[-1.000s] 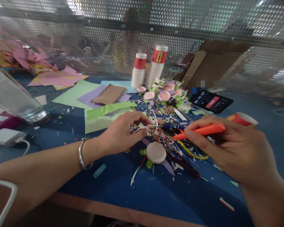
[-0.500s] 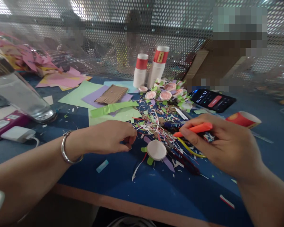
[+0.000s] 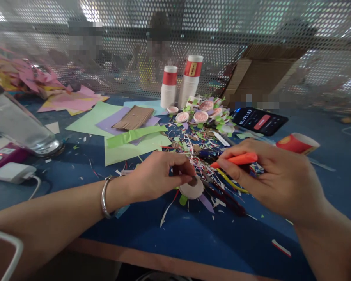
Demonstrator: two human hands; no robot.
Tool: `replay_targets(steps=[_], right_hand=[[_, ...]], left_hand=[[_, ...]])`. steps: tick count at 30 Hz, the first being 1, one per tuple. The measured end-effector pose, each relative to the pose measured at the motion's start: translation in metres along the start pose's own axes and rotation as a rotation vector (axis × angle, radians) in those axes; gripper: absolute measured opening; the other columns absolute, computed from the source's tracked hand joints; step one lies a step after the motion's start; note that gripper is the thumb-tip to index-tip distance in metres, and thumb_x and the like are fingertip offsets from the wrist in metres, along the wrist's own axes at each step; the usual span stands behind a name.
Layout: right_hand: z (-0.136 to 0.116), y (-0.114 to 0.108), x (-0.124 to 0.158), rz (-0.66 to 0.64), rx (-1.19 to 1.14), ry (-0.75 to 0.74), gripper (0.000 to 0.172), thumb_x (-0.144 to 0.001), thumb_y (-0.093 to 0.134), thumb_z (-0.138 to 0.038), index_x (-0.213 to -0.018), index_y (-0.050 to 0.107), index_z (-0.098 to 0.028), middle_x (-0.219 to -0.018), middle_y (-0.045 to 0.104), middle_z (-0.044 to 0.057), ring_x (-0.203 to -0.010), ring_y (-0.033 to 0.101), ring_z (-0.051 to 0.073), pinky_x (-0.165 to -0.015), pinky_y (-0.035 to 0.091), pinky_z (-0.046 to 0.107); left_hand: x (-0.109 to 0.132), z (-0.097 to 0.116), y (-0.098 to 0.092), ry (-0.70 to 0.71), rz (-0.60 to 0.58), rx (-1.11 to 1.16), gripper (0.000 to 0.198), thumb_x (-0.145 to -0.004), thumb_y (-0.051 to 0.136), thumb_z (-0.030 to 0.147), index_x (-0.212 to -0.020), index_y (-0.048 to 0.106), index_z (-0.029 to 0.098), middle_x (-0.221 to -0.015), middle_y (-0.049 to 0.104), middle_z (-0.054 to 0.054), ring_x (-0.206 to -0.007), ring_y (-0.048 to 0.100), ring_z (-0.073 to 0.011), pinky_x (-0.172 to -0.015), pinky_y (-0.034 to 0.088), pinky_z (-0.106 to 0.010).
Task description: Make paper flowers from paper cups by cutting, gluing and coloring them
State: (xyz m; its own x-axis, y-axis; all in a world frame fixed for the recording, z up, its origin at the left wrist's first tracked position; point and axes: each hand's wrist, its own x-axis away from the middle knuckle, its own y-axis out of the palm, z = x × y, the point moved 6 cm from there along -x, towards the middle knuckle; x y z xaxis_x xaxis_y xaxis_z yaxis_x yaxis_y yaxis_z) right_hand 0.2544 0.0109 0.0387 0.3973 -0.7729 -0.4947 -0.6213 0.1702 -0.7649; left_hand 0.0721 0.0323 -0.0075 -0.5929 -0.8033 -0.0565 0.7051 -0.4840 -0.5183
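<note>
Toward the pale disc's (image 3: 190, 192) 12 o'clock, left hand (image 3: 156, 175) pinches a small brown piece (image 3: 194, 181); right hand (image 3: 280, 181) closes around an orange pen (image 3: 241, 158). A slack pinch could misplace the piece.

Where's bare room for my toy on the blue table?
Mostly bare: between the white disc and the brown front edge; also right of the red cup. Crowded: between the left hand and the right hand, full of paper scraps.

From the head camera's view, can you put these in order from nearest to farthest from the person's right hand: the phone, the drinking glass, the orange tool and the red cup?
From the right hand:
1. Orange tool: held in its fingers.
2. Red cup: just beyond it.
3. Phone: farther back.
4. Drinking glass: far left.
</note>
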Motion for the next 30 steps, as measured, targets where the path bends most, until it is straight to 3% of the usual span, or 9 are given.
replay_targets(steps=[9,30], right_hand=[[-0.0018,-0.0001,-0.0012,-0.027,0.038,-0.007,0.006,-0.094,0.066,-0.033,-0.093,0.064,-0.027,-0.083,0.069,0.002,-0.073,0.065,0.020,-0.068,0.047,0.036],[-0.0027,0.0032,-0.0026,-0.027,0.032,-0.038,0.004,-0.094,0.066,-0.030,-0.093,0.066,-0.026,-0.085,0.071,0.001,-0.075,0.067,0.018,-0.069,0.048,0.033]], left_hand=[[-0.0028,-0.0003,0.0055,0.154,0.023,-0.251,0.008,-0.087,0.070,0.020,-0.090,0.077,0.022,-0.083,0.075,0.000,-0.083,0.063,-0.0153,-0.077,0.048,-0.029],[-0.0004,0.0024,0.0116,0.244,0.038,-0.459,0.006,-0.088,0.068,0.019,-0.089,0.075,0.018,-0.091,0.069,-0.004,-0.089,0.063,-0.0183,-0.076,0.049,-0.030]])
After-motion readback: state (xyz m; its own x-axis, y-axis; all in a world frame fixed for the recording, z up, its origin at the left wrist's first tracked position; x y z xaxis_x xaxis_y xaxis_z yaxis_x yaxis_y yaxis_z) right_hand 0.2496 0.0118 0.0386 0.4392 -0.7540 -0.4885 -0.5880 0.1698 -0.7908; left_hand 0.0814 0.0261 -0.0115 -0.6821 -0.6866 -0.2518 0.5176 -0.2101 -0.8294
